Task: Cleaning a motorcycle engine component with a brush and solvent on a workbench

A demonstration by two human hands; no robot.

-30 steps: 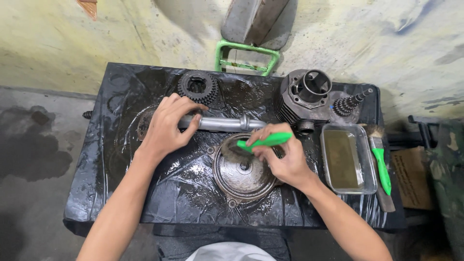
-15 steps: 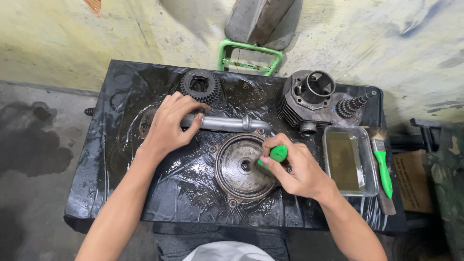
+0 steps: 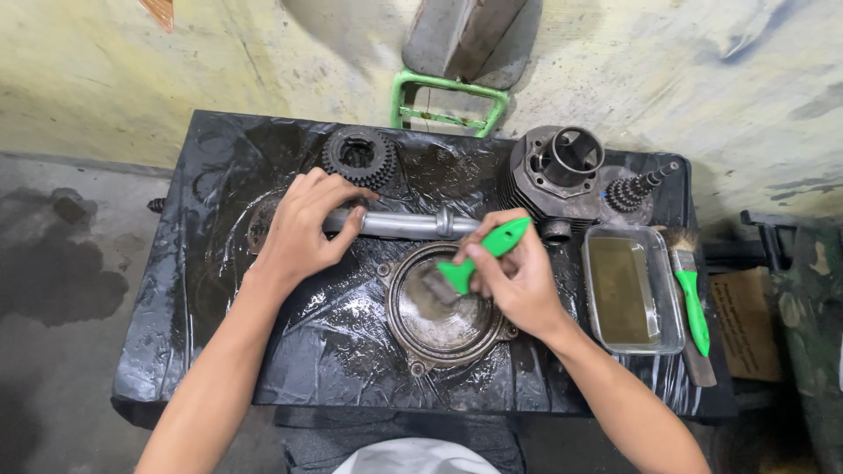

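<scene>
At table centre: round metal cover (image 3: pixel 442 307) lies flat on wet black sheet (image 3: pixel 219 290). Right hand (image 3: pixel 514 276) fingers clamped on green-handled brush (image 3: pixel 474 259), bristles inside cover. Left hand (image 3: pixel 303 233) fingers wrapped on steel shaft (image 3: pixel 404 224) behind it. Advice: short strokes, bristles flat, work into rim recesses.

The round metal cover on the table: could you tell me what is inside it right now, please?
Inside the round metal cover, the bristle head of the green-handled brush, held by the right hand, rests on its wet, grimy dish. The hand hides the cover's upper right.
</scene>
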